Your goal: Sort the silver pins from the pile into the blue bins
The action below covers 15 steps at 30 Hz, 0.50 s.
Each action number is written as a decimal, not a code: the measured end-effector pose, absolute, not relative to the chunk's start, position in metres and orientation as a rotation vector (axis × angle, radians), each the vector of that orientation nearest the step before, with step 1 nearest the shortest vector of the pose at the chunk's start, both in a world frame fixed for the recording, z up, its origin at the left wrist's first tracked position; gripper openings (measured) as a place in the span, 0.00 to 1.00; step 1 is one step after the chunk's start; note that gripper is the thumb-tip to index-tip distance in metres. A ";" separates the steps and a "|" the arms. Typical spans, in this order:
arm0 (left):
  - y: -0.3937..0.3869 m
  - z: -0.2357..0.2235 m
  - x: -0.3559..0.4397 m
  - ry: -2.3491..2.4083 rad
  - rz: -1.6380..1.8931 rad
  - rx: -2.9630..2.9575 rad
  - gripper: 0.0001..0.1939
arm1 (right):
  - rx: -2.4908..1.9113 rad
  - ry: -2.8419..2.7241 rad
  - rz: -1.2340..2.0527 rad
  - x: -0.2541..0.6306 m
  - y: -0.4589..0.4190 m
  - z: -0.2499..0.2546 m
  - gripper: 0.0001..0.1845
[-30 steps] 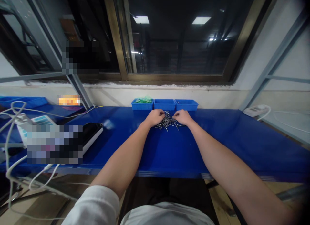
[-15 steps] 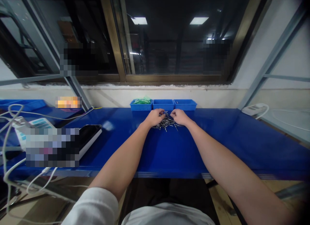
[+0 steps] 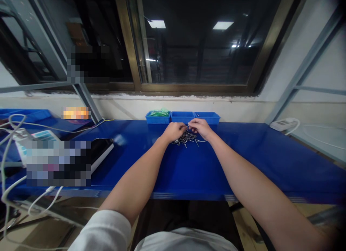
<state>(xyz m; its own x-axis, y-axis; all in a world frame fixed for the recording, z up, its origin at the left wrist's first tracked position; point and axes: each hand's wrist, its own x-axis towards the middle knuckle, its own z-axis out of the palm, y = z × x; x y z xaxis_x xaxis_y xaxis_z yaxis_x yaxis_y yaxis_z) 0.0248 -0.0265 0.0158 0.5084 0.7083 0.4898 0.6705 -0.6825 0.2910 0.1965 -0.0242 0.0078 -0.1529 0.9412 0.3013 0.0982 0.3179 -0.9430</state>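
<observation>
A loose pile of thin, shiny metal pins [image 3: 186,138], screw- or rivet-like, lies on the blue table [image 3: 189,168]. My left hand [image 3: 174,131] is at the pile's left side, its thumb and fingers closed in a pinch; what they hold is too small to make out. Just above the pile's right side, my right hand [image 3: 200,127] pinches what looks like one thin metal pin, its tip pointing toward the left fingers. The fingertips of both hands nearly meet.
Behind the pile stand three blue bins: the left bin [image 3: 158,118] holds green plastic bags, beside the middle bin [image 3: 182,116] and right bin [image 3: 207,117]. A black-topped device [image 3: 101,150] and cables lie left. A white power strip [image 3: 282,123] sits at far right.
My right hand has moved left, its fingertips now close to the left ones above the pile. My left hand has shifted slightly, its fingers more closed.
</observation>
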 end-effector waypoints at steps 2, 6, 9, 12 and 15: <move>-0.027 0.015 0.024 1.209 0.927 2.641 0.18 | -1.028 -1.507 1.039 0.198 -0.025 0.009 0.16; -0.023 0.014 0.022 1.277 1.006 2.556 0.16 | -1.259 -1.578 1.113 0.205 -0.021 0.006 0.20; -0.019 0.013 0.020 1.372 1.010 2.543 0.14 | -1.303 -1.495 0.976 0.213 -0.015 0.006 0.21; -0.018 0.013 0.021 1.473 0.973 2.526 0.13 | -1.201 -1.273 0.770 0.223 -0.013 0.009 0.24; -0.018 0.013 0.021 1.530 0.933 2.504 0.13 | -1.212 -1.170 0.815 0.233 -0.014 0.013 0.33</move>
<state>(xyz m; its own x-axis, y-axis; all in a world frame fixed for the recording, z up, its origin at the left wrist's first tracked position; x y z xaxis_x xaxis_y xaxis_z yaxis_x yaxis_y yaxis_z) 0.0211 -0.0178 0.0130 0.3233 0.8263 0.4612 0.7883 -0.5048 0.3518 0.2327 -0.0143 0.0128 0.2475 0.9409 0.2313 0.1089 0.2102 -0.9716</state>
